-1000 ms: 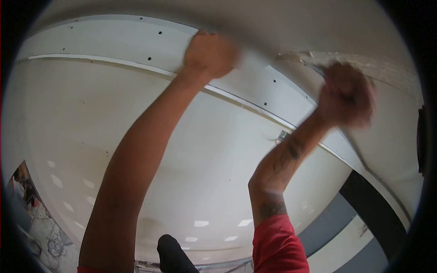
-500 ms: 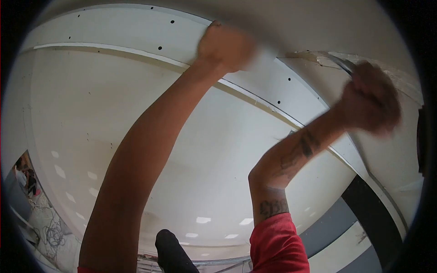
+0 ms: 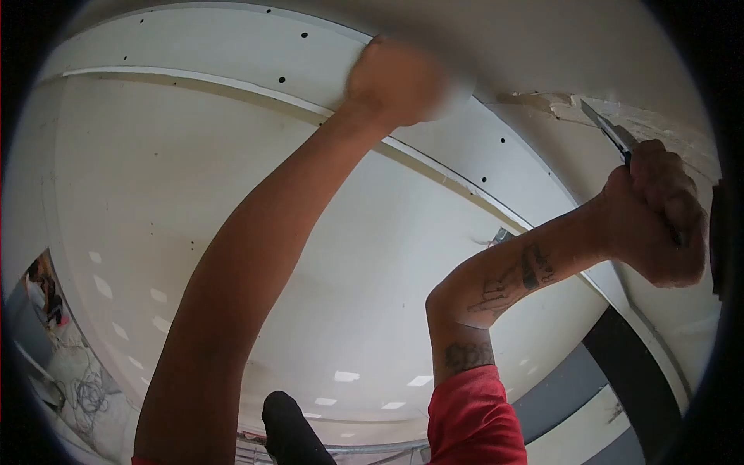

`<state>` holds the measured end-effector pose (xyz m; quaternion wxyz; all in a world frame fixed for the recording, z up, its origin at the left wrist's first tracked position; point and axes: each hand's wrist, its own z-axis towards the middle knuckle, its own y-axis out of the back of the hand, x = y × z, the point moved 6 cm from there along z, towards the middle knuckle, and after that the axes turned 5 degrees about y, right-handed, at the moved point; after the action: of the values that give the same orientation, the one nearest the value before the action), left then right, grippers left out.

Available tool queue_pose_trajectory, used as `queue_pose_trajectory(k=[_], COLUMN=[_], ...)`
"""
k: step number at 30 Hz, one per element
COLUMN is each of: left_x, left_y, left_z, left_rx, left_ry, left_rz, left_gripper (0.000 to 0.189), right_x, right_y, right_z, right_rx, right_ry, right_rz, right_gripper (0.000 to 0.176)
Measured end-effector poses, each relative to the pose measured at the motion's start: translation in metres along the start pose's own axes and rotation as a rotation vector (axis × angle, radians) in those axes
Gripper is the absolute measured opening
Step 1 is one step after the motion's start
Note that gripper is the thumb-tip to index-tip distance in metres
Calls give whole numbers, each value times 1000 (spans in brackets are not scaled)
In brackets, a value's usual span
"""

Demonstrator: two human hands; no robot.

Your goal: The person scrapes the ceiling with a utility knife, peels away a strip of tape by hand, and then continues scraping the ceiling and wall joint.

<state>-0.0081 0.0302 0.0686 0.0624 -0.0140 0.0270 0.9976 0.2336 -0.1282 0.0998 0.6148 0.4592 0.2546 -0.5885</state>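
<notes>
My right hand (image 3: 663, 209) is closed around the handle of a utility knife (image 3: 612, 132), its blade out and pointing up and left. The blade tip is at or just beside a ragged, torn edge (image 3: 570, 107) where the ceiling surface meets the white board; contact cannot be made out. My left hand (image 3: 391, 81) is raised against the white board (image 3: 232, 46) dotted with dark screw heads, close to its upper edge. Its fingers are blurred and hidden, so what they do does not show.
Below the board runs a narrow white ledge (image 3: 178, 77) along a large pale wall (image 3: 139, 170). A black band (image 3: 620, 349) and grey panels are at lower right. Tangled cables (image 3: 91, 395) lie on the floor at lower left. A dark rounded shape (image 3: 291, 426) rises at bottom centre.
My right hand has moved right and down with the knife, and now shows sharply instead of smeared. My left hand stays against the board; the whole view has shifted slightly.
</notes>
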Motion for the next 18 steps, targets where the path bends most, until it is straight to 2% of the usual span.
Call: queue_pose_trajectory(k=[3,4,5,7,8,9,11,12,14,15,17,18], left_x=[-4,-3,-3,-3,-1,-3,-4,-3,-6,-4,-4,-5], left_y=[1,3,3,5,5,3,3,5,0,1,0,-1], left_z=[-3,-1,-2,-2,0,-1,-3,-2,-3,-1,-2,-2], left_rx=[-8,-31,-46,-28,-45,-51,-53,-61,-48,-52,-56,-31], left_ry=[-1,-8,-15,-8,0,2,-3,-2,-3,5,-7,1], left_rz=[-29,-20,-15,-21,-13,-11,-37,-55,-44,-21,-39,-51], left_gripper=[46,46,46,46,46,46,47,47,47,48,49,48], right_x=[-13,-23,-16,-2,5,5,-4,-6,-9,-4,-17,-28], right_y=[-17,5,3,1,-6,-20,-34,-19,9,6,11,4], right_z=[-2,-5,-7,-10,-7,-2,8,3,-14,-7,-35,-10], right_rx=[-41,152,153,-56,-378,-378,-351,-350,-33,77,-287,-47], right_ry=[34,-109,-111,-96,-183,-187,-149,-144,-161,-41,-68,0], right_rz=[46,111,110,529,34,30,-117,-115,214,503,-607,137], right_gripper=[51,49,49,51,27,27,31,31,40,40,42,46])
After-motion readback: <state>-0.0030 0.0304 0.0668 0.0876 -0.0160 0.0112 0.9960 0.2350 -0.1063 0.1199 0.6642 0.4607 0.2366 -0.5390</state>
